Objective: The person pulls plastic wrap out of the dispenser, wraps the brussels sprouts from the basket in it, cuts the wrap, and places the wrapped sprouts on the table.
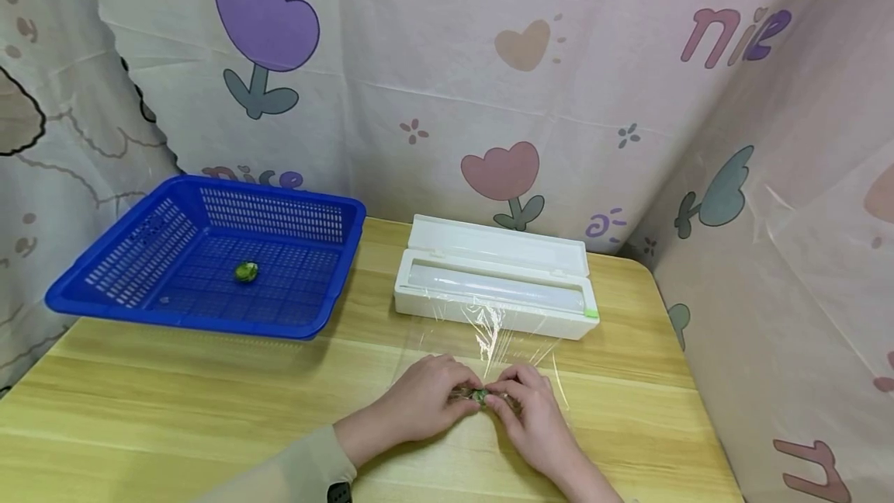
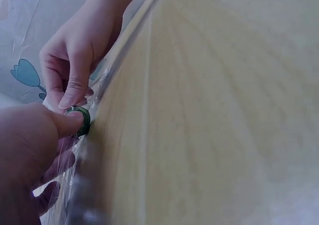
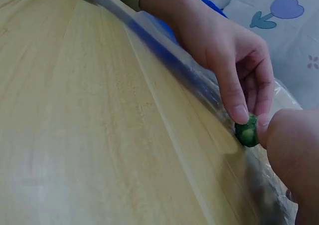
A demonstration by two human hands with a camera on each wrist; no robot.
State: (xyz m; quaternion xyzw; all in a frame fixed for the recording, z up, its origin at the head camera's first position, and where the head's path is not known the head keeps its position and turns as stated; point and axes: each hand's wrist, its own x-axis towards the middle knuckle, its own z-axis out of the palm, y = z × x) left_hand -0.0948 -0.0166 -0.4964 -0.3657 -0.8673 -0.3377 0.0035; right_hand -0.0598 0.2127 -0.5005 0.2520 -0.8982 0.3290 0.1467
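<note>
A small rounded dark green piece [image 1: 479, 397], perhaps a vegetable, is between both hands at the table's front middle; its exact kind is unclear. Clear plastic wrap [image 1: 489, 340] runs from the dispenser box to the hands and lies around the piece. From the left, my left hand [image 1: 429, 398] pinches the piece and film with thumb and fingers. My right hand [image 1: 534, 418] does the same from the right. In the right wrist view the green piece [image 3: 246, 131] shows between thumbs and fingertips. The left wrist view shows the piece [image 2: 84, 121] partly hidden by a thumb.
Behind the hands stands a white wrap box [image 1: 496, 324], lid raised, with a roll [image 1: 496, 286] inside. A blue plastic basket [image 1: 209, 324] at the left holds a small green wrapped piece [image 1: 246, 272]. Patterned curtain [image 1: 419, 60] borders the wooden table [image 1: 174, 410].
</note>
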